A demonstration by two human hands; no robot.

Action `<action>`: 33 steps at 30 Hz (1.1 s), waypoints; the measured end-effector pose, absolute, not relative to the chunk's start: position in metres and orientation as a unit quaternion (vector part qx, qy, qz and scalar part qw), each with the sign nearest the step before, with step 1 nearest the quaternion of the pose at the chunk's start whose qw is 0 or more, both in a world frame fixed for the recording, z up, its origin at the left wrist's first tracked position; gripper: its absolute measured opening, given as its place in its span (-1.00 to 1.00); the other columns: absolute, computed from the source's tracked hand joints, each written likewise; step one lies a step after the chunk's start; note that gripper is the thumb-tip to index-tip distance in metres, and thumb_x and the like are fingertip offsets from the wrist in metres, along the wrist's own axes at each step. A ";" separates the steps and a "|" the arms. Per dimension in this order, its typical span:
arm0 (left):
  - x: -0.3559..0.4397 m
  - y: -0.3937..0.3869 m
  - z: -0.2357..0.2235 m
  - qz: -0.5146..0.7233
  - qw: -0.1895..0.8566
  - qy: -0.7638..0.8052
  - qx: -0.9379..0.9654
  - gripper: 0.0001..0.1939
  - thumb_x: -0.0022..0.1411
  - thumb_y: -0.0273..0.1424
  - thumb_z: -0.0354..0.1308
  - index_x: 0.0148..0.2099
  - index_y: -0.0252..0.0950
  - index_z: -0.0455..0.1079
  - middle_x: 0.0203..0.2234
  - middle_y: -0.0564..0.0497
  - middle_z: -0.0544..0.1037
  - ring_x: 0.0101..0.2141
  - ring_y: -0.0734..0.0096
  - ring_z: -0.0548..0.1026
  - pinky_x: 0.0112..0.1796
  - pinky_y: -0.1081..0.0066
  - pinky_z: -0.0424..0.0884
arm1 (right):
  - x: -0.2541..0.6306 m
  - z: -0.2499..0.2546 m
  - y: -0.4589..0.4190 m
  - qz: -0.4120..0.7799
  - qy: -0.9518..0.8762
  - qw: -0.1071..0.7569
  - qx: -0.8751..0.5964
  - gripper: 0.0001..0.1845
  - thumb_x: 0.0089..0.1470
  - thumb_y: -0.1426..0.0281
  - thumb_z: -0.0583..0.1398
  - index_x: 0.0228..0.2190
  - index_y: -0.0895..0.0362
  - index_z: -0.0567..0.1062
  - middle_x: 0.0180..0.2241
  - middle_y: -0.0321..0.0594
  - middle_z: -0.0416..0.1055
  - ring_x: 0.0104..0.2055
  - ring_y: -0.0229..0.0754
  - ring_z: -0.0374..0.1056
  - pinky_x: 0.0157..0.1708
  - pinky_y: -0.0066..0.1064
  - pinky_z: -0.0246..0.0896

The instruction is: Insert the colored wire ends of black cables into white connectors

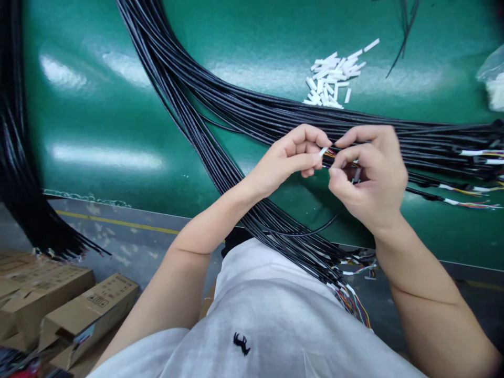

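Note:
My left hand (297,152) pinches a short white sleeve (323,151) between thumb and fingers, above the black cables. Thin coloured wires (329,154) run from that sleeve toward my right hand (374,173), whose curled fingers close around them. Part of the wires is hidden inside the right hand, where something small and pale shows between the fingers. Beneath both hands lies a thick bundle of black cables (252,102). A second bundle of black cables (197,131) passes under my left forearm and hangs over the table's front edge, its coloured wire ends (354,302) against my shirt.
A pile of loose white sleeves (334,79) lies on the green table (98,115) beyond the cables. Cable ends with white sleeves and bare coloured wires (472,203) lie at right. More black cables (23,199) hang at left, above cardboard boxes (86,310). A plastic bag (494,79) sits far right.

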State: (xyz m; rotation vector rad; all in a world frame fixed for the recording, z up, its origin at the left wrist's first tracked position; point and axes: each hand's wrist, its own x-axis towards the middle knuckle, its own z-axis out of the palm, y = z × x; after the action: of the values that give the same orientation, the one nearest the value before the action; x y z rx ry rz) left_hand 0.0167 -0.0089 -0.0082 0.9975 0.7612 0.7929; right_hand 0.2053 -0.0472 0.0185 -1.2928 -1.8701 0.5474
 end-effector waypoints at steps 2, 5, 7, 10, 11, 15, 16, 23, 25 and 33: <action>0.017 -0.010 -0.008 0.352 0.751 0.342 0.441 -0.72 0.22 -0.25 0.36 -0.07 -0.20 0.47 -0.40 0.11 0.55 -0.37 0.55 0.53 -0.32 0.47 0.52 | 0.205 0.019 -0.047 0.190 -0.730 0.394 -0.525 -0.81 0.07 0.55 0.26 -0.36 0.00 0.43 -0.09 -0.13 0.49 -0.23 -0.08 0.47 -0.45 -0.25 0.39; 0.017 -0.010 -0.007 0.353 0.757 0.339 0.433 -0.72 0.20 -0.25 0.38 -0.09 -0.21 0.46 -0.42 0.11 0.55 -0.37 0.54 0.53 -0.33 0.48 0.51 | 0.205 0.017 -0.048 0.188 -0.733 0.383 -0.530 -0.77 0.08 0.58 0.26 -0.35 -0.01 0.41 -0.10 -0.13 0.50 -0.21 -0.05 0.50 -0.37 -0.20 0.46; 0.018 -0.011 -0.007 0.355 0.759 0.335 0.432 -0.72 0.20 -0.25 0.38 -0.09 -0.22 0.46 -0.42 0.11 0.55 -0.37 0.55 0.53 -0.33 0.48 0.50 | 0.204 0.015 -0.048 0.186 -0.732 0.389 -0.527 -0.75 0.09 0.60 0.25 -0.34 -0.02 0.40 -0.11 -0.13 0.51 -0.19 -0.04 0.52 -0.35 -0.19 0.48; 0.018 -0.011 -0.008 0.352 0.759 0.335 0.434 -0.70 0.21 -0.23 0.39 -0.09 -0.22 0.45 -0.40 0.11 0.56 -0.37 0.56 0.52 -0.32 0.48 0.49 | 0.202 0.012 -0.048 0.158 -0.734 0.403 -0.524 -0.75 0.11 0.60 0.23 -0.33 -0.03 0.42 -0.14 -0.14 0.52 -0.18 -0.05 0.53 -0.35 -0.20 0.48; 0.018 -0.012 -0.008 0.349 0.758 0.338 0.436 -0.69 0.21 -0.22 0.39 -0.08 -0.21 0.44 -0.38 0.11 0.56 -0.36 0.56 0.52 -0.32 0.48 0.49 | 0.202 0.012 -0.048 0.142 -0.737 0.402 -0.525 -0.76 0.12 0.60 0.22 -0.33 -0.03 0.42 -0.15 -0.15 0.53 -0.19 -0.05 0.53 -0.36 -0.20 0.49; 0.018 -0.012 -0.009 0.342 0.747 0.345 0.453 -0.60 0.20 -0.10 0.41 -0.06 -0.21 0.41 -0.36 0.09 0.56 -0.33 0.53 0.54 -0.32 0.47 0.48 | 0.201 0.013 -0.048 0.109 -0.750 0.390 -0.524 -0.76 0.12 0.60 0.20 -0.34 -0.03 0.43 -0.18 -0.16 0.54 -0.21 -0.07 0.53 -0.39 -0.21 0.48; 0.018 -0.012 -0.009 0.342 0.745 0.343 0.459 -0.57 0.20 -0.08 0.41 -0.06 -0.21 0.41 -0.36 0.09 0.56 -0.33 0.53 0.55 -0.32 0.47 0.48 | 0.201 0.013 -0.048 0.112 -0.750 0.394 -0.519 -0.76 0.12 0.60 0.21 -0.34 -0.02 0.43 -0.18 -0.16 0.54 -0.22 -0.07 0.53 -0.40 -0.22 0.47; 0.021 -0.011 -0.008 0.341 0.730 0.339 0.487 -0.48 0.12 0.01 0.47 -0.11 -0.22 0.38 -0.34 0.09 0.57 -0.30 0.53 0.58 -0.31 0.47 0.48 | 0.204 0.014 -0.047 0.151 -0.739 0.399 -0.521 -0.78 0.11 0.58 0.23 -0.34 -0.02 0.44 -0.17 -0.18 0.54 -0.28 -0.11 0.50 -0.44 -0.25 0.42; 0.022 -0.011 -0.009 0.340 0.735 0.333 0.484 -0.46 0.11 0.04 0.47 -0.12 -0.22 0.38 -0.35 0.10 0.57 -0.31 0.53 0.58 -0.32 0.47 0.48 | 0.204 0.014 -0.047 0.157 -0.741 0.401 -0.515 -0.79 0.10 0.58 0.24 -0.35 -0.01 0.44 -0.17 -0.18 0.54 -0.30 -0.12 0.49 -0.46 -0.26 0.40; 0.021 -0.011 -0.010 0.358 0.737 0.333 0.468 -0.58 0.18 -0.12 0.43 -0.08 -0.20 0.38 -0.37 0.10 0.54 -0.34 0.54 0.53 -0.34 0.47 0.45 | 0.205 0.016 -0.045 0.211 -0.720 0.422 -0.509 -0.81 0.13 0.54 0.28 -0.31 -0.02 0.49 -0.13 -0.17 0.53 -0.25 -0.11 0.50 -0.45 -0.27 0.40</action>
State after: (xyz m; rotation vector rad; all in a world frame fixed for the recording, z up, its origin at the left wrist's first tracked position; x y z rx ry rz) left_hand 0.0209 -0.0111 -0.0102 1.0274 0.7306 0.7854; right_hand 0.2048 -0.0447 0.0156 -1.2741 -1.8019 0.5295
